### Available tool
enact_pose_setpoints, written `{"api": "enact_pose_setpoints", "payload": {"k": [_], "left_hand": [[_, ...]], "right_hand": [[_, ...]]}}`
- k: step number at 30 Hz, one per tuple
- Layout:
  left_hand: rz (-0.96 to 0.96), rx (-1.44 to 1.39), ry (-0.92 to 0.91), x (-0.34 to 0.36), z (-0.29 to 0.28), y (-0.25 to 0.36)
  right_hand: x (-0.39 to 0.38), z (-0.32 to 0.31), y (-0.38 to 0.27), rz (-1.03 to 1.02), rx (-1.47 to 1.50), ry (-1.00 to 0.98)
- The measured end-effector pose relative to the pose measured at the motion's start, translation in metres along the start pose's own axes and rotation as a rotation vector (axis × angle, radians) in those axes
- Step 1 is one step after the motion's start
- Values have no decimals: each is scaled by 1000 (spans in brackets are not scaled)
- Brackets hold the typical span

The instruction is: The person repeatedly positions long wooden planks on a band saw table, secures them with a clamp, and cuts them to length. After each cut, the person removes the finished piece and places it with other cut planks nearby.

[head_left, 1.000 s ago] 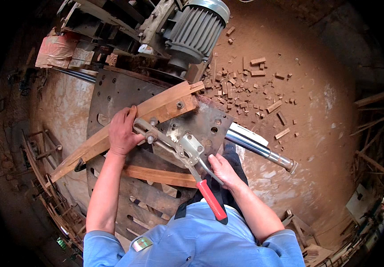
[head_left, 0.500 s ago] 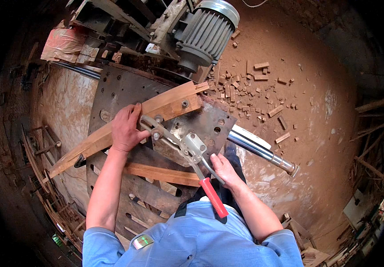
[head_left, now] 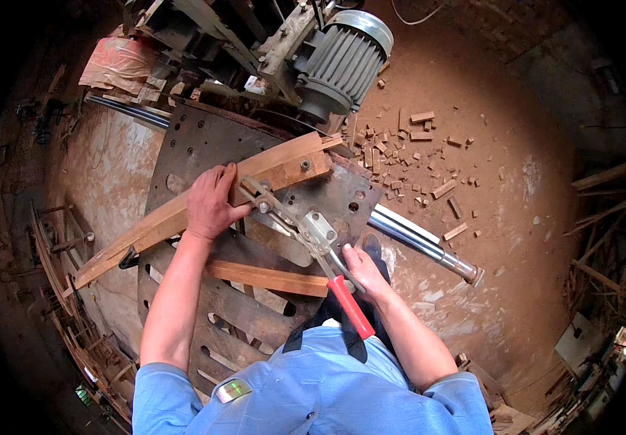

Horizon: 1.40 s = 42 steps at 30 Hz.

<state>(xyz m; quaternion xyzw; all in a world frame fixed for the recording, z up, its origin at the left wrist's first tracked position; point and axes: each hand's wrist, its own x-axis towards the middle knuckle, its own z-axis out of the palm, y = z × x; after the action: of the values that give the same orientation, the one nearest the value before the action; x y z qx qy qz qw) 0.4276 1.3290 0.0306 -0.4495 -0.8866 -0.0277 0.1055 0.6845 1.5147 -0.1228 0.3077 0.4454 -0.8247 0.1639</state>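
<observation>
A long, curved wooden piece point(head_left: 157, 223) lies across a perforated metal plate point(head_left: 204, 141), against a shorter wooden block point(head_left: 305, 170) with a bolt in it. My left hand point(head_left: 213, 203) grips the curved piece near its middle, fingers across the top and thumb on the near side. Beside that thumb is the head of a toggle clamp point(head_left: 318, 228), with a red handle point(head_left: 351, 308) pointing toward me. My right hand point(head_left: 363, 272) is closed at the clamp's bare metal lever, to the right of the red handle. Its thumb shows; most other fingers are hidden underneath.
An electric motor point(head_left: 345, 65) stands at the machine's far side. A shiny steel rail point(head_left: 429, 246) juts out to the right. Several wood offcuts point(head_left: 421, 136) litter the dusty floor. Another wooden strip point(head_left: 269, 278) lies across the slotted frame point(head_left: 244, 322) nearer my body.
The clamp head and red handle have shifted slightly away from my body, and the handle end sits farther forward. My left hand stays on the curved wooden piece. The view has shifted slightly.
</observation>
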Motion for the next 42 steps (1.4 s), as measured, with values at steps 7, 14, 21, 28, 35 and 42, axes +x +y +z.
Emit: {"api": "enact_pose_setpoints", "payload": {"k": [7,14,21,28,35,42], "left_hand": [[11,-21,26,0,1,1],[3,3,24,-1,1,1],[3,10,34,-3,3,-1],[-15,-12,41,-5,4,0],[-97,-99,-18,-5,0,2],[-102,-142,-12,-1,-9,0]], "right_hand": [[-5,-1,-14,17,15,-83],[-8,5,-23,-14,55,-112],[-6,7,-25,-39,41,-116],[-16,10,-37,-44,14,-114],[-22,8,-40,55,-74,-41],[-33,4,-44,97,-55,-41]]}}
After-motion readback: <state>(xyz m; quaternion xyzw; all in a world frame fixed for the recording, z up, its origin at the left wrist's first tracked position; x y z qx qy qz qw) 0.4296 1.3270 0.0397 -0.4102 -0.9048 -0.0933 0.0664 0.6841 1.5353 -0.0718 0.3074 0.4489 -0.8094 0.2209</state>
